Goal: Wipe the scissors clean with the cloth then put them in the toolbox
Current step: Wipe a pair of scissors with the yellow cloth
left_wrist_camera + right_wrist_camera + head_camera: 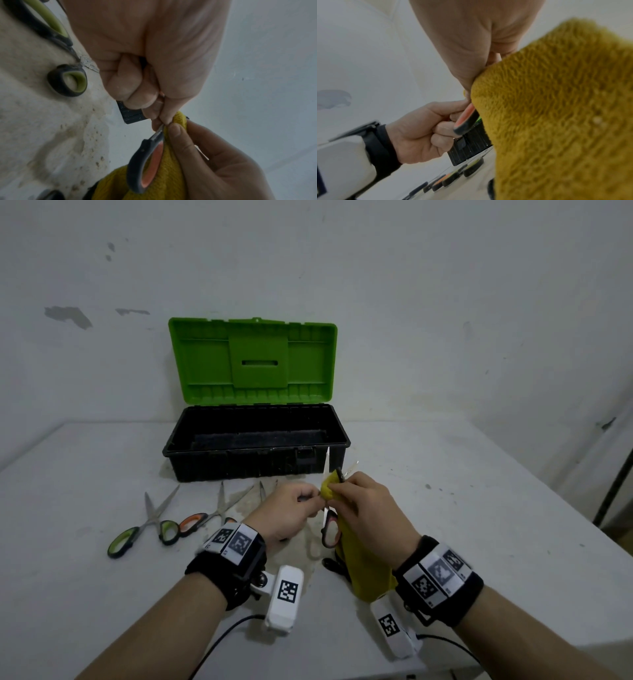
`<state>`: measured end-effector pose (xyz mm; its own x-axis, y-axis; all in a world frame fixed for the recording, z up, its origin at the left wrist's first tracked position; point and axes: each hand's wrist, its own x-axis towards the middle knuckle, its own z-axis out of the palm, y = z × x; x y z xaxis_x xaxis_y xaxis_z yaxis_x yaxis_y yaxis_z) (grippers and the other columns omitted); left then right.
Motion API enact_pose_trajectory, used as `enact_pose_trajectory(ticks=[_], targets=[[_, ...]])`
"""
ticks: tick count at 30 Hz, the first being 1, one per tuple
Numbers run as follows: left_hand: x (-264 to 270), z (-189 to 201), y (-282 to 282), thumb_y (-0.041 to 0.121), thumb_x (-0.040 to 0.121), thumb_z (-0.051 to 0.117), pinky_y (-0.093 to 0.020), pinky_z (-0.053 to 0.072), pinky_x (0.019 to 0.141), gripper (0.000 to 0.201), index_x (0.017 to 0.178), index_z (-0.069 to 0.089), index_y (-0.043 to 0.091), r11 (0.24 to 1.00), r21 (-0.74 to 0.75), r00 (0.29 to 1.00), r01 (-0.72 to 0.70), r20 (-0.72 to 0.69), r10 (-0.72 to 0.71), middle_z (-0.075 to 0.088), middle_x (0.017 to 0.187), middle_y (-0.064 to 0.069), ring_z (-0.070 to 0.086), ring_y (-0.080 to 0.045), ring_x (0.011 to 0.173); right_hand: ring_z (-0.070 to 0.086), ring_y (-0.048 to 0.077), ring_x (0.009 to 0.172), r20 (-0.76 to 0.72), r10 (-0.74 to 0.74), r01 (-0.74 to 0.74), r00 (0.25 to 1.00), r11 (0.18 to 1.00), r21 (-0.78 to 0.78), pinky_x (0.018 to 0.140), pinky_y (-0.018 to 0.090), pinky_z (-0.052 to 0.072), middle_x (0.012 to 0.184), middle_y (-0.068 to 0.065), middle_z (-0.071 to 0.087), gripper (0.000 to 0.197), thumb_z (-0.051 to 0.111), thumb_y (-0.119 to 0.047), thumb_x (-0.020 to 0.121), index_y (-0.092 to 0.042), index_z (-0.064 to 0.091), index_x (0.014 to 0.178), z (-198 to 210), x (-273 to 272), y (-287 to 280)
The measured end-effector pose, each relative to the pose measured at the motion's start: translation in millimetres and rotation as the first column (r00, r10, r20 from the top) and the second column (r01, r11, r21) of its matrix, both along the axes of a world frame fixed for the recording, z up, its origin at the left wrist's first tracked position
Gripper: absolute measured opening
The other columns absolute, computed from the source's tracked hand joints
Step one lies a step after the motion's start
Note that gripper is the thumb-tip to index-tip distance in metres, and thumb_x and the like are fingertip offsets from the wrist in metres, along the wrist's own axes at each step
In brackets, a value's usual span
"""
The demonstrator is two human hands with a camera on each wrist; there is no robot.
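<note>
An open pair of scissors with black and orange handles (330, 529) is held upright above the table, one blade (326, 463) pointing up in front of the toolbox. My left hand (317, 498) pinches the metal shank just above the handle (145, 165). My right hand (337, 491) grips a yellow cloth (363, 570) bunched round the scissors near the pivot, and the rest of the cloth hangs down to the table. The fuzzy cloth (556, 115) fills much of the right wrist view. The toolbox (257, 470) stands open behind, black tub under a raised green lid (251, 359).
Green-handled scissors (147, 529) and orange-handled scissors (205, 518) lie open on the white table (479, 508) left of my hands. A third pair's blades (263, 491) show above my left hand. A stained patch lies under the hands. A wall rises behind the toolbox.
</note>
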<state>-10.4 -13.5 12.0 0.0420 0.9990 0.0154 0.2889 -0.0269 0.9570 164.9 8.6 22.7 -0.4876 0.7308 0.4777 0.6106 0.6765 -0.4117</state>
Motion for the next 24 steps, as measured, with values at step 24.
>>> enact_pose_trajectory(ticks=[24], targets=[[-6, 7, 1, 0.027, 0.099, 0.061, -0.017, 0.026, 0.039, 0.031, 0.068, 0.060, 0.024, 0.999, 0.014, 0.999, 0.033, -0.017, -0.033, 0.049, 0.047, 0.014, 0.032, -0.004, 0.038, 0.052, 0.020, 0.067, 0.099, 0.014, -0.033, 0.995, 0.981, 0.193, 0.058, 0.037, 0.051, 0.089, 0.003, 0.053, 0.020, 0.058, -0.026, 0.096, -0.015, 0.071, 0.107, 9, 10, 12]])
